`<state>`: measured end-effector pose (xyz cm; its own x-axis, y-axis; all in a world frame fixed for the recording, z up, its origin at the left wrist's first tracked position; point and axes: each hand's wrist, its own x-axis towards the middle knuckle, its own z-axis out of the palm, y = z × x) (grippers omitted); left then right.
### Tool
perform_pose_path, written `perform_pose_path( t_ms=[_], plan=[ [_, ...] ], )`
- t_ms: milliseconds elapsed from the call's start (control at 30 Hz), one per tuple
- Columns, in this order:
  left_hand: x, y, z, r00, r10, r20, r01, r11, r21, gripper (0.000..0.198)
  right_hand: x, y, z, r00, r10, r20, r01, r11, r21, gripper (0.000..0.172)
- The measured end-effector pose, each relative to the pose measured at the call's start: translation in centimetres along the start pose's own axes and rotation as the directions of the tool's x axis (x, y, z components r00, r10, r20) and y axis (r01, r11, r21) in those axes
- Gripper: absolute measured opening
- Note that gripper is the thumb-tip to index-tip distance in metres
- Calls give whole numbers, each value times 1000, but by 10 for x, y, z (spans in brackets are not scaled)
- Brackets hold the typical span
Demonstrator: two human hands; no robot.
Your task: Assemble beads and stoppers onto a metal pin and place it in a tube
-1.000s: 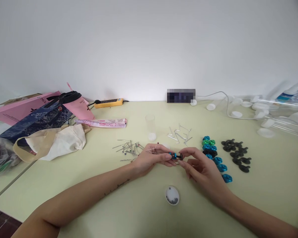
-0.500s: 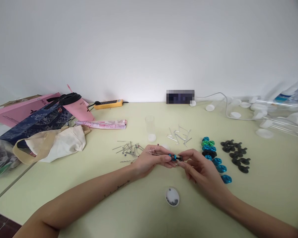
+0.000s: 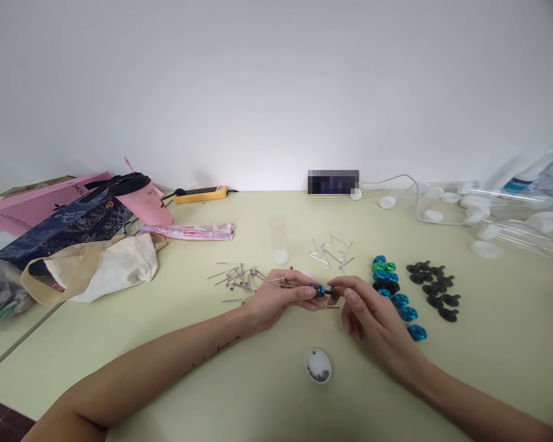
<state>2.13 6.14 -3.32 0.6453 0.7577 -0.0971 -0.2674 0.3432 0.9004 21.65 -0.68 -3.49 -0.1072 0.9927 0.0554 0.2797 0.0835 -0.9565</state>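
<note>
Held between thumb and fingers of my left hand (image 3: 283, 296) is a small blue-and-black rod-shaped part (image 3: 321, 291), its black end pointing right. Thin metal wires run across the same palm, one ending in a small reddish tip (image 3: 291, 268). My right hand (image 3: 373, 313) is at the black disc-like end, its index fingertip at or against it. The right thumb is raised apart from the fingers. Below the hands sits a small white dish (image 3: 319, 366) with small dark metal pieces. A short metal pin (image 3: 333, 306) shows just under the part.
Blue, green and black knobs (image 3: 408, 314) and black winged pieces (image 3: 437, 288) lie to the right. Bent metal rods (image 3: 332, 253), pins (image 3: 235, 279) and a clear tube (image 3: 278, 233) lie farther back. Left are a cloth bag (image 3: 105, 267) and pink cup (image 3: 142, 202).
My right thumb has lifted from the black end, and the right fingers have loosened. The left hand keeps its hold. The view has shifted slightly.
</note>
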Motion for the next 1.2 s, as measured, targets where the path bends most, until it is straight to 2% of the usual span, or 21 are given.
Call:
perform_pose_path(
  t_ms=[167, 400, 667, 800, 1033, 1200],
  plan=[
    [-1, 0, 0, 1000, -24, 7, 23, 999, 26, 29, 1, -1, 0, 1000, 16, -7, -16, 999, -48, 36],
    [-1, 0, 0, 999, -44, 16, 43, 997, 70, 33, 2, -8, -1, 997, 26, 69, -14, 985, -174, 43],
    [-1, 2, 1, 999, -35, 19, 34, 998, 56, 28, 3, -4, 1, 997, 49, 54, -43, 993, -110, 23],
    [-1, 1, 0, 999, -35, 3, 35, 998, 59, 29, 3, -3, 1, 997, 55, 53, -51, 996, -75, 19],
    [-1, 2, 1, 999, -39, -3, 39, 998, 44, 30, 0, -2, 0, 999, 49, 19, -49, 998, -27, 34],
    [-1, 3, 2, 999, -50, -2, 50, 998, 42, 29, 1, 0, -1, 999, 44, 9, -44, 999, 7, 37]
  ],
)
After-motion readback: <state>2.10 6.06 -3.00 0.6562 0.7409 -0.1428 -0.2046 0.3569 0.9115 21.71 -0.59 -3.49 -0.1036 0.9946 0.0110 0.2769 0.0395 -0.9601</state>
